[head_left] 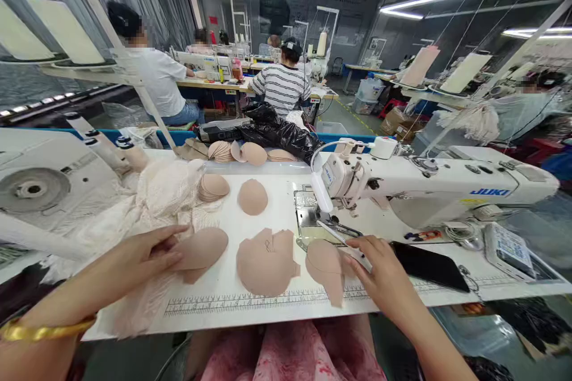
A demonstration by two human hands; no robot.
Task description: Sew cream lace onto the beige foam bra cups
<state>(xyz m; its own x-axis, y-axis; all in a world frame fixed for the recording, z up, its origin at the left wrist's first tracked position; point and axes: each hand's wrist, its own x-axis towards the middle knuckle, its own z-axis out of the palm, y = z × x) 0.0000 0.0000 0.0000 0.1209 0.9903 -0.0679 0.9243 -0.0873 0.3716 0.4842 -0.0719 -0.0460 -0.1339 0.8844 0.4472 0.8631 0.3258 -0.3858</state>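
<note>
My left hand [154,253] pinches the left edge of a beige oval fabric piece [205,248], with another beige edge showing beneath it. At the right, the thumb and fingers of my right hand [379,265] close at the edge of a beige fabric piece [322,262] that has a curved seam line and a tail pointing down. A slim white tool [333,231] passes under that hand. Between my hands a larger notched beige piece [268,265] lies flat, a loose thread on it. Above it lies a single beige oval [252,197].
A white sewing machine [438,184] stands at the right, its needle area beside the pieces. A black phone [429,266] lies before it. Lace fabric [152,196] and a stack of beige ovals [213,187] are at the left. A printed ruler [223,305] runs along the front. Co-workers sit beyond.
</note>
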